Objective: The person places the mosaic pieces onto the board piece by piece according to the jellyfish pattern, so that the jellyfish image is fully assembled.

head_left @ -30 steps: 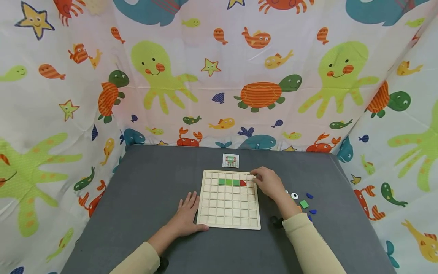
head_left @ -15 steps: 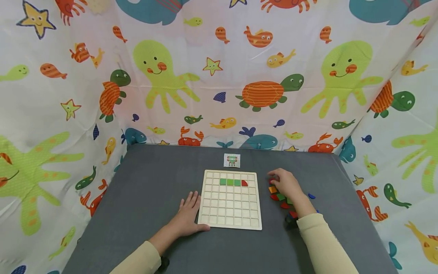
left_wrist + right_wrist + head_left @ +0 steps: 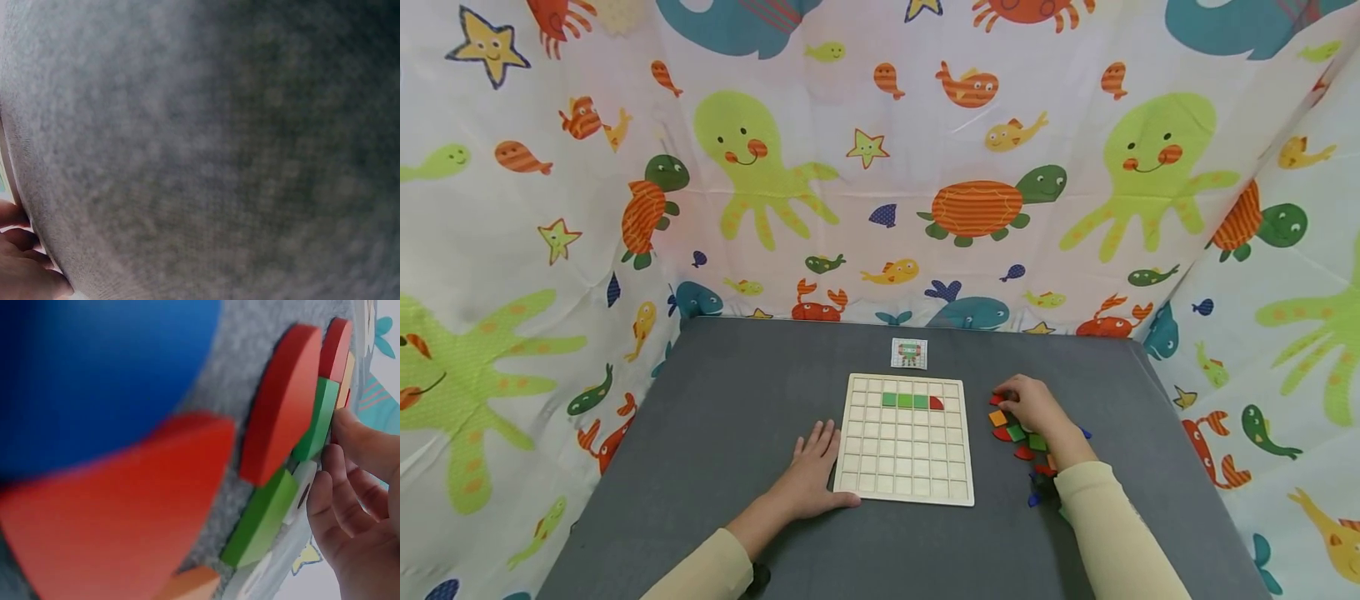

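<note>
The left hand lies with fingers spread, touching the pale wooden board to their right, its grid bearing green squares and a red quarter-round. Only the right wrist view shows a white piece beside the right hand's fingers, bent narrowly at a red piece; whether gripping, I cannot tell.

Dark gray table. On it: 1 pale gridded board, 1 small picture card just beyond. Loose colored pieces scattered right of board.

Left hand splayed, palm-down; right hand — curled
</note>
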The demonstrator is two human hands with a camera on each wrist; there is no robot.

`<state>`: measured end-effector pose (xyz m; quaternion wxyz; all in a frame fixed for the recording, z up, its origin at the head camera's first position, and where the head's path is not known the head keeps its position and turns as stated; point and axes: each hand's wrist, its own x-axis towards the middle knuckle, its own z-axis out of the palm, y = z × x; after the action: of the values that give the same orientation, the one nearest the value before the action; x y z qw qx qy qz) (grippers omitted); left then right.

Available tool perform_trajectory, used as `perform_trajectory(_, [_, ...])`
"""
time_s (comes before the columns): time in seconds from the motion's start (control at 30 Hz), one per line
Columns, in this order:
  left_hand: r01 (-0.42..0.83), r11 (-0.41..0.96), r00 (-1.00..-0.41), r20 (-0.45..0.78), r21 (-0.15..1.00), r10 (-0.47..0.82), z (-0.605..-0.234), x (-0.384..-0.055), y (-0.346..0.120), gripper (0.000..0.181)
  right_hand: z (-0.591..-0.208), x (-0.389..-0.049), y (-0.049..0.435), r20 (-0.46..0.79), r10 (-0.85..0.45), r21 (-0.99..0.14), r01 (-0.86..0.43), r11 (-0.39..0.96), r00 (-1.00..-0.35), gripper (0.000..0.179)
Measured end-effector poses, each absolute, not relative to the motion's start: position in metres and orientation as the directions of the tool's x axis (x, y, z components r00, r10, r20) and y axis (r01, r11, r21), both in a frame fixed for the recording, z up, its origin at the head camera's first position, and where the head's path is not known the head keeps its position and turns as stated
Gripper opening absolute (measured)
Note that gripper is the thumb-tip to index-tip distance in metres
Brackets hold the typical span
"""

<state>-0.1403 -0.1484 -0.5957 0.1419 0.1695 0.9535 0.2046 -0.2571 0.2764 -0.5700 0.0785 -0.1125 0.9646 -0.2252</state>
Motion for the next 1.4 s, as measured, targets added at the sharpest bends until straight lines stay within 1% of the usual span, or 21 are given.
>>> perform_trajectory(0.07, [0.268,0.857,-0.901,-0.199,0.440,0.384,-0.595,-0.140,-0.149,0.124,-0.570,-0.258,0.277,-0.092,-0.273,-0.427,-0.210,0.880,-0.958,0.022])
perform_trajectory(0.17, [0.270,0.857,-0.901,-0.199,0.439,0.386,-0.594,-0.139,-0.149,0.123,-0.569,-0.258,0.277,-0.072,-0.284,-0.418,-0.229,0.879,-0.956,0.021])
perform_trajectory(0.47, [0.273,0.852,-0.901,-0.193,0.446,0.389,-0.593,-0.139,-0.150,0.123,-0.554,-0.249,0.259,0.009,-0.279,-0.466,-0.251,0.848,-0.960,0.023])
perform_trajectory(0.63, [0.267,0.850,-0.901,-0.197,0.454,0.387,-0.595,-0.140,-0.150,0.124,-0.542,-0.246,0.240,0.012,-0.275,-0.457,-0.250,0.854,-0.961,0.021])
perform_trajectory(0.8, [0.265,0.855,-0.898,-0.208,0.445,0.387,-0.597,-0.142,-0.150,0.124,-0.536,-0.243,0.222,0.016,-0.280,-0.460,-0.256,0.851,-0.960,0.024])
perform_trajectory(1.07, [0.263,0.852,-0.898,-0.208,0.453,0.388,-0.594,-0.140,-0.149,0.122,-0.539,-0.243,0.202,0.028,-0.319,-0.447,-0.297,0.844,-0.947,0.024])
perform_trajectory(1.4, [0.269,0.850,-0.899,-0.200,0.453,0.391,-0.594,-0.140,-0.148,0.123,-0.536,-0.244,0.185,0.052,-0.355,-0.466,-0.337,0.818,-0.933,0.022])
